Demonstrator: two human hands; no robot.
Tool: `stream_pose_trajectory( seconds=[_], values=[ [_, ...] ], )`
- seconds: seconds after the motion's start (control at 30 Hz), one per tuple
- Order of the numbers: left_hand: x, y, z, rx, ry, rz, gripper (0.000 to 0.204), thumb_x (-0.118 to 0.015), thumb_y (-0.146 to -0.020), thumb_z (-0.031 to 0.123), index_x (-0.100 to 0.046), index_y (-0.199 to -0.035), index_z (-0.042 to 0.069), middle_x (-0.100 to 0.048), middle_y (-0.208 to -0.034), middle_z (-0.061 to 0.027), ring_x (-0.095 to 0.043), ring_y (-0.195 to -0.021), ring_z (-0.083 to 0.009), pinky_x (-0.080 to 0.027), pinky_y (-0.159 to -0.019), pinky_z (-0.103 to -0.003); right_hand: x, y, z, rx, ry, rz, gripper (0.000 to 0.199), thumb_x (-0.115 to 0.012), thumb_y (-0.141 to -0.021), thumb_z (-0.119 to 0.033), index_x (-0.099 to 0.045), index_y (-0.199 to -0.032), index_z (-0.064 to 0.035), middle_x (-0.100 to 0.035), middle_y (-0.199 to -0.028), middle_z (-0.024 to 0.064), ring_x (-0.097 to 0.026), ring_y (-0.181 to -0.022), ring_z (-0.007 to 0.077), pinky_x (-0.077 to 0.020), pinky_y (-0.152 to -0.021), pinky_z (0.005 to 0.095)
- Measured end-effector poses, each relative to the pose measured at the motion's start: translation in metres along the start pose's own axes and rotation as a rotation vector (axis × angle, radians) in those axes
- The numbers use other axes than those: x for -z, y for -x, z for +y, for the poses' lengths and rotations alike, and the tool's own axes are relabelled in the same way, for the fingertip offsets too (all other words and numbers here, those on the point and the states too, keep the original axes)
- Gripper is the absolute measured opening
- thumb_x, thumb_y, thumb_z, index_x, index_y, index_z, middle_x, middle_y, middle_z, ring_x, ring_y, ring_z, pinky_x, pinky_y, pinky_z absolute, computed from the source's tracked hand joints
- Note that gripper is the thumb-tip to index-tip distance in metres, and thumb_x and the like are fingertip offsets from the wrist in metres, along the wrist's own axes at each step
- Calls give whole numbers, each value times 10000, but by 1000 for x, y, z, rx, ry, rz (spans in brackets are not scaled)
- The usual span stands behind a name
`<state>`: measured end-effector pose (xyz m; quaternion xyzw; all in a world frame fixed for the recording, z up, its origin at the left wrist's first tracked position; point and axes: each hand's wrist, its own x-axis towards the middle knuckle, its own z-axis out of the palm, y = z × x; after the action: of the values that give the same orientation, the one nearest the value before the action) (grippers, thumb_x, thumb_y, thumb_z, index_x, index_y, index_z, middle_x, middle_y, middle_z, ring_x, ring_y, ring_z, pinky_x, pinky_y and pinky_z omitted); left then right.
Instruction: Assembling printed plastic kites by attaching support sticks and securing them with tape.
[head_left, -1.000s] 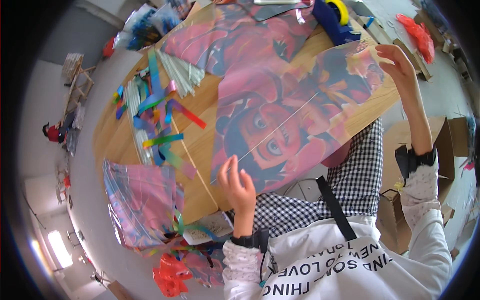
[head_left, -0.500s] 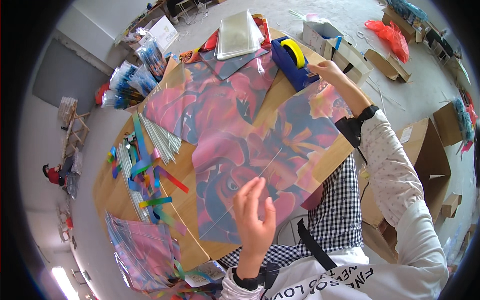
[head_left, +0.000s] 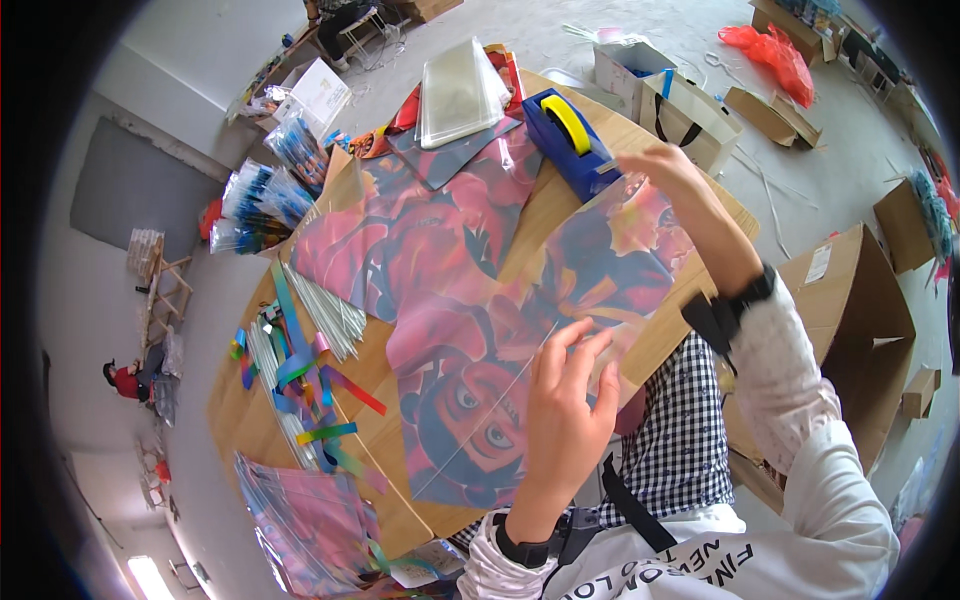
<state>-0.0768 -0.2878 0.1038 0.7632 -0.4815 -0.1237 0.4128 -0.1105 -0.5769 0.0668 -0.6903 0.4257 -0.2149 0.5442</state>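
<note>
A colourful printed sheet (head_left: pixel 470 370) with a painted face and flowers lies across the table in front of me, with a thin pale rod (head_left: pixel 480 415) slanting over it. My left hand (head_left: pixel 570 420) hovers over the sheet's near right part, fingers stretched and apart, holding nothing. At the far right of the table is a blue tape dispenser (head_left: pixel 563 172) with a yellow-cored roll (head_left: pixel 566 125). My right hand (head_left: pixel 668 170) is at the dispenser's near end, thumb and fingers pinched together; whatever they pinch is too small to make out.
White rods (head_left: pixel 325 312) and rainbow ribbons (head_left: pixel 300 365) lie on the table's left side. Folded printed pieces (head_left: pixel 305 520) sit at the near left corner. Clear plastic sleeves (head_left: pixel 460 95) are stacked at the back. Cardboard boxes (head_left: pixel 850 290) stand on the floor to the right.
My left hand has moved right and up over the sheet, uncovering more of the printed face. The right hand stays by the dispenser, slightly lower. The whole view has shifted a little.
</note>
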Motion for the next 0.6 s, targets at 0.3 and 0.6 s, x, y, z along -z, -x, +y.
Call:
stream_pose_trajectory(
  seconds=[0.3,0.6],
  values=[
    [-65,-87,-23,421,745,-114,346,-574,-908,121,-547,-1223,-20,-615,-1138,-103,-587,-1061,-190,-465,-879,-312,47,214,19,-120,-473,16,147,-649,-875,-150,-590,-790,-46,-554,-829,-36,-488,-797,39,-380,-716,208],
    [-127,-182,-63,705,1379,-27,309,-482,-955,269,-580,-1094,11,-647,-1082,-103,-613,-1002,-203,-474,-876,-344,64,305,48,-150,-447,80,182,-652,-794,-57,-504,-689,-41,-522,-960,68,-476,-965,170,-359,-870,294]
  ],
)
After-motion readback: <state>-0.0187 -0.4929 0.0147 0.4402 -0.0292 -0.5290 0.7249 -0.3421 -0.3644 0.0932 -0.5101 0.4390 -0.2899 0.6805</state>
